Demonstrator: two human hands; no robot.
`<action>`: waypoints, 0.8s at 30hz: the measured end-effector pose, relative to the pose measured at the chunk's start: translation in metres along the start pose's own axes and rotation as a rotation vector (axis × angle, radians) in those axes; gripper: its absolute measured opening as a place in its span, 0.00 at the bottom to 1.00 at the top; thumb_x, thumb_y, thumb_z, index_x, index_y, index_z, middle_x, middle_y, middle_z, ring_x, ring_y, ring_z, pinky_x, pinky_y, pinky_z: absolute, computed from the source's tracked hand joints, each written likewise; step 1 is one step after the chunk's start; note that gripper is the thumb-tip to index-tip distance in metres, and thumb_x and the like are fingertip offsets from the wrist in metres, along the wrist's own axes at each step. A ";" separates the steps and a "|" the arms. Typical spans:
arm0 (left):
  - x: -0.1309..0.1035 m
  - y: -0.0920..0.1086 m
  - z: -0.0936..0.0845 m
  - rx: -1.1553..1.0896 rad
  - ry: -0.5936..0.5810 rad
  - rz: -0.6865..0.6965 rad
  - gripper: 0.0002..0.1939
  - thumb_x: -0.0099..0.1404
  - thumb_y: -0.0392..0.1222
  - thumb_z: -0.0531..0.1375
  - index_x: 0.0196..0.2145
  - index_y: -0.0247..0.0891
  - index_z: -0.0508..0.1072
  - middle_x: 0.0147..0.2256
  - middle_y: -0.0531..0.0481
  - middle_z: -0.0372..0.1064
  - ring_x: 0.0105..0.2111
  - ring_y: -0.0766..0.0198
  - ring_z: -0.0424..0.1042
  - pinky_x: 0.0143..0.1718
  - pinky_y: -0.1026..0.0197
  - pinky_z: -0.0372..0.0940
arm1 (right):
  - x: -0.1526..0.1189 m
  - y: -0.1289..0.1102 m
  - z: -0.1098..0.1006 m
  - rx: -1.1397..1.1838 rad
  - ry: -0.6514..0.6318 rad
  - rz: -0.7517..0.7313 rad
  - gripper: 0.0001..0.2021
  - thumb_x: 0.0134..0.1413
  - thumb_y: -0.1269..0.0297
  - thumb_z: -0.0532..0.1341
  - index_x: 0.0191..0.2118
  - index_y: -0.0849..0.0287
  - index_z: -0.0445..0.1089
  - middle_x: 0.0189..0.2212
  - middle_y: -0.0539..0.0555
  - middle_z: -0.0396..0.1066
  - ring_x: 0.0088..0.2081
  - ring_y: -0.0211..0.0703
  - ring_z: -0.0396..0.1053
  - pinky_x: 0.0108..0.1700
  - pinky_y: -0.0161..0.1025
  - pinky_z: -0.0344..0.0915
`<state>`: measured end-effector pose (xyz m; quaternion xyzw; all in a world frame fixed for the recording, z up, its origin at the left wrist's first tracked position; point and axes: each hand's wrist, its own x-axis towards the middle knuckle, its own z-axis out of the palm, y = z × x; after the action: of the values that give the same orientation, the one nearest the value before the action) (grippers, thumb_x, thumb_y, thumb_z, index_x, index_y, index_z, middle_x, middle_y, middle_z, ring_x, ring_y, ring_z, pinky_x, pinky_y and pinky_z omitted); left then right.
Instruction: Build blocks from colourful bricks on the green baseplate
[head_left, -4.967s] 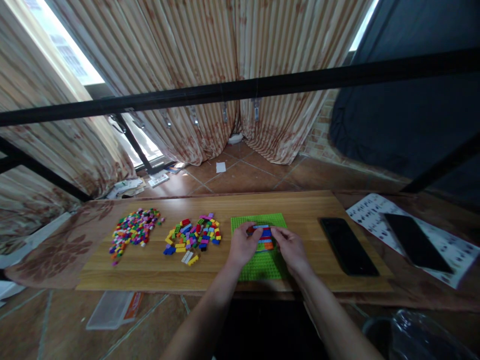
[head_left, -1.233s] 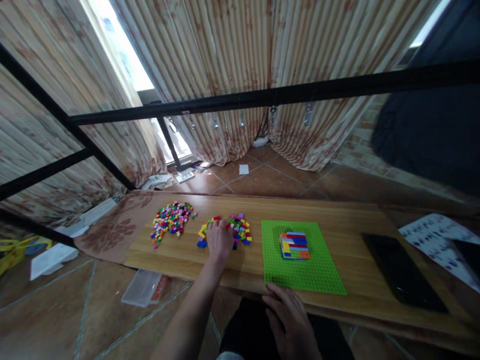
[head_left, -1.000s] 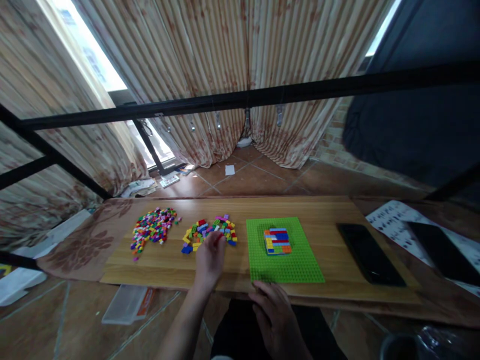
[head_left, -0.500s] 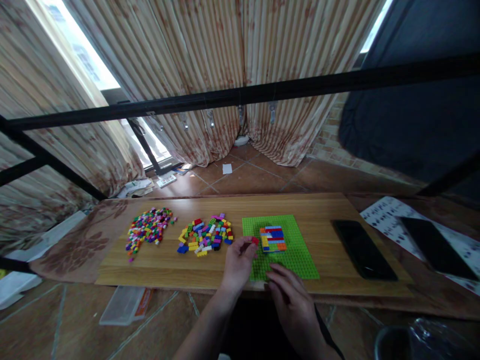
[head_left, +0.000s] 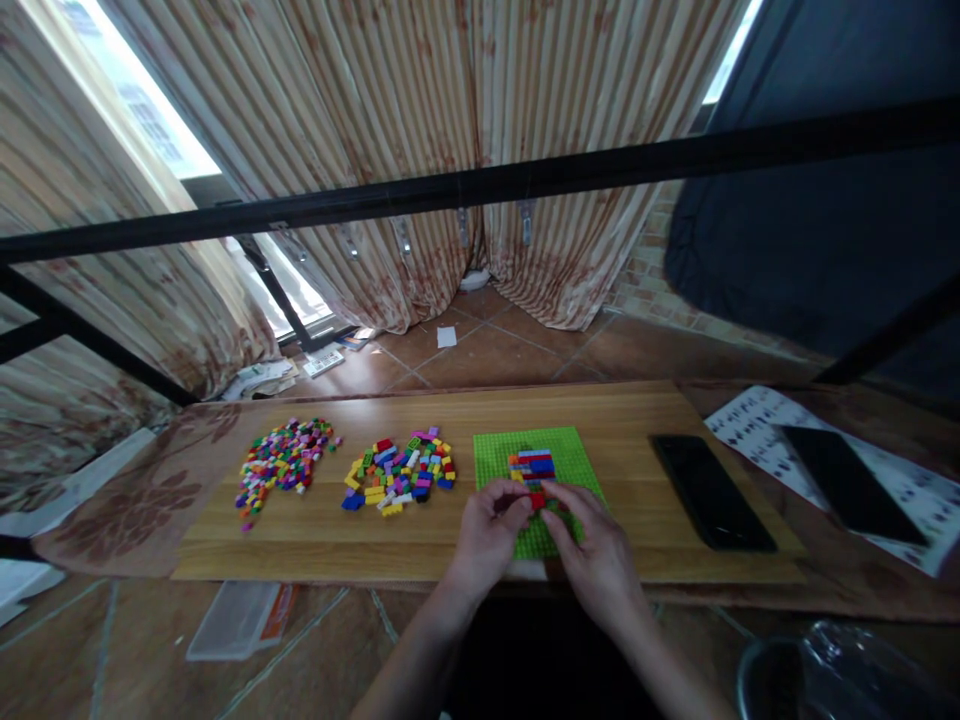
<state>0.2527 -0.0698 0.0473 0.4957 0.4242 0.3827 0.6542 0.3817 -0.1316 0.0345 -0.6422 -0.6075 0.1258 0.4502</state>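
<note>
A red toy brick (head_left: 537, 501) is pinched between the fingertips of my left hand (head_left: 491, 525) and my right hand (head_left: 592, 530). Both hands hover over the front half of a green studded baseplate (head_left: 559, 437). Just beyond my fingertips, a block of multicoloured bricks (head_left: 534, 464) stands on the plate, with blue, red, white, orange and yellow pieces showing. My hands cover its near part.
Left of the plate lies a pile of larger bricks (head_left: 405, 472), and farther left a heap of small pieces (head_left: 285, 458). To the right are a black phone (head_left: 712, 492), a printed sheet (head_left: 757, 410) and a dark flat panel (head_left: 847, 485). A black rail (head_left: 480, 190) crosses behind the table (head_left: 630, 410).
My left hand has carried the red brick rightward to the front of the brick block. My right hand has risen to meet it, and its fingers now also grip the brick. The view shifted slightly.
</note>
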 end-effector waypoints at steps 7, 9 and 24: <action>0.004 -0.005 -0.001 0.003 0.028 0.010 0.08 0.53 0.42 0.62 0.30 0.35 0.72 0.25 0.52 0.68 0.24 0.70 0.65 0.27 0.67 0.61 | 0.007 0.004 0.005 -0.005 -0.050 -0.001 0.11 0.59 0.58 0.55 0.41 0.54 0.71 0.38 0.53 0.73 0.43 0.46 0.69 0.46 0.45 0.66; 0.003 -0.006 -0.001 -0.007 0.059 0.009 0.08 0.54 0.42 0.61 0.31 0.35 0.72 0.24 0.53 0.68 0.23 0.70 0.64 0.27 0.67 0.61 | 0.008 0.003 0.006 -0.011 -0.050 0.018 0.10 0.58 0.57 0.56 0.39 0.54 0.71 0.37 0.53 0.73 0.42 0.46 0.69 0.46 0.45 0.65; -0.006 0.001 -0.122 0.294 0.572 0.200 0.09 0.54 0.40 0.60 0.33 0.34 0.74 0.27 0.51 0.71 0.28 0.67 0.68 0.31 0.66 0.61 | -0.027 -0.024 0.049 -0.050 -0.154 -0.138 0.08 0.60 0.61 0.55 0.42 0.54 0.68 0.38 0.52 0.72 0.41 0.44 0.68 0.45 0.42 0.63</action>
<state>0.1366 -0.0360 0.0309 0.4962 0.5906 0.5033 0.3893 0.3249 -0.1382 0.0142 -0.5982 -0.6861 0.1280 0.3938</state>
